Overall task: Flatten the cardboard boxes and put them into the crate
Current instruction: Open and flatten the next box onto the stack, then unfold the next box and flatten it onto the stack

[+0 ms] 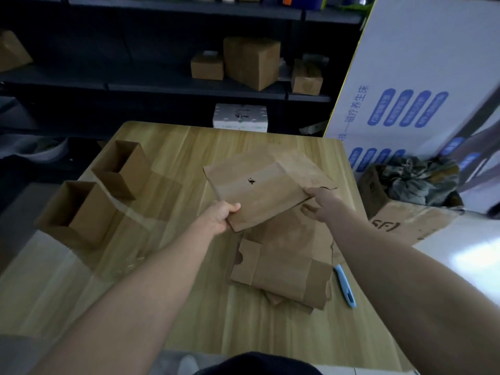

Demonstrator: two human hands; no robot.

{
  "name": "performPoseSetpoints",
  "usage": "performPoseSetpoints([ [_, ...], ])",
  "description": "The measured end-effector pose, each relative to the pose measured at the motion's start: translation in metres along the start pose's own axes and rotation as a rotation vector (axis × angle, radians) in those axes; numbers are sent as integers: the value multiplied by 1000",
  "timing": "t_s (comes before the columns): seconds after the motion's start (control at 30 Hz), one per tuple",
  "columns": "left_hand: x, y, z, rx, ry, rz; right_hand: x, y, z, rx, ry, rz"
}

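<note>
The flat box (259, 190) is held above the table (167, 307), the left hand (220, 215) gripping its near corner and the right hand (322, 203) pinching its right edge. It is probably light and bends easily, so holding two opposite edges is best.

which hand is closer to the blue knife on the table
Right. The right hand grips the flattened box at its right edge, above the blue knife on the same side of the table. The left hand holds the box's near-left corner, farther across.

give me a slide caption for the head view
Both hands, left hand and right hand, hold a flattened cardboard box above the wooden table, two open boxes still standing.
</note>
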State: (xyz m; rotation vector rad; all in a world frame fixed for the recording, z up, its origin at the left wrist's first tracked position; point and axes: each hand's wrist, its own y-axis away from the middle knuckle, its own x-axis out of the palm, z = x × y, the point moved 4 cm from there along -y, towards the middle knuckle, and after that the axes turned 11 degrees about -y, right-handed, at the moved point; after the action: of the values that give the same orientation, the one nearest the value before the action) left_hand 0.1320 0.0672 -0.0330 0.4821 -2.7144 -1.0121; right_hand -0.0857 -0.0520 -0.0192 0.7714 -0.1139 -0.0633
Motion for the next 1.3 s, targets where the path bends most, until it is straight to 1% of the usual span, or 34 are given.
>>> performPoseSetpoints([
  [0.03,12,0,9,-47,-25,83,-5,-7,-2,-16,-74,2],
  [0.07,21,3,16,-114,-88,153,-12,-12,-3,-27,-91,-18],
  [0.1,23,2,23,-172,-177,182,-18,-15,-2,-30,-71,-58],
  [0.13,22,-2,27,-213,-282,153,-25,-21,-1,-35,-38,-87],
  [0.17,14,-10,31,-235,-408,76,-33,-23,0,-34,7,-122],
  [0.2,5,-17,32,-221,-550,-44,-38,-24,2,-39,79,-140],
  [0.23,-5,-24,29,-168,-701,-174,-42,-23,2,-37,147,-136],
  [0.27,-11,-27,25,-99,-800,-274,-43,-25,-1,-31,204,-116],
  [0.3,-12,-30,22,-41,-850,-307,-45,-25,-5,-12,253,-106],
  [0.33,-10,-32,22,-8,-857,-274,-46,-27,-10,4,304,-109],
  [0.37,-5,-34,24,9,-856,-205,-46,-29,-15,18,375,-103],
  [0.4,1,-33,27,15,-899,-166,-45,-32,-19,-6,474,-106],
  [0.47,8,-32,36,18,-1049,-168,-40,-32,-22,-90,685,-114],
  [0.53,13,-30,43,-14,-1149,-198,-36,-33,-24,-150,889,-125],
  [0.6,13,-28,45,-41,-1174,-207,-29,-24,-21,-205,1093,-234],
  [0.63,12,-28,43,-53,-1160,-190,-20,-18,-16,-260,1162,-260],
  [0.67,8,-28,40,-57,-1132,-174,-8,-14,-10,-324,1212,-248],
  [0.77,-6,-20,23,1,-1019,-128,40,-1,2,-521,1294,-133],
  [0.83,-19,-10,7,99,-940,-129,80,16,3,-624,1302,-10],
  [0.9,-40,2,-10,190,-898,-209,122,36,-1,-715,1297,111],
  [0.97,-73,12,-24,236,-909,-354,165,58,-10,-783,1298,242],
  [1.07,-140,33,-34,267,-1048,-631,223,91,-28,-841,1307,409],
  [1.13,-187,48,-35,276,-1125,-846,254,109,-40,-876,1301,477],
  [1.2,-227,62,-32,227,-1214,-1025,279,123,-51,-908,1307,523],
  [1.23,-244,66,-30,193,-1254,-1072,289,128,-57,-918,1312,544],
  [1.27,-259,68,-27,156,-1275,-1082,299,133,-62,-924,1315,558],
  [1.3,-273,69,-24,118,-1285,-1055,307,137,-66,-926,1322,563],
])
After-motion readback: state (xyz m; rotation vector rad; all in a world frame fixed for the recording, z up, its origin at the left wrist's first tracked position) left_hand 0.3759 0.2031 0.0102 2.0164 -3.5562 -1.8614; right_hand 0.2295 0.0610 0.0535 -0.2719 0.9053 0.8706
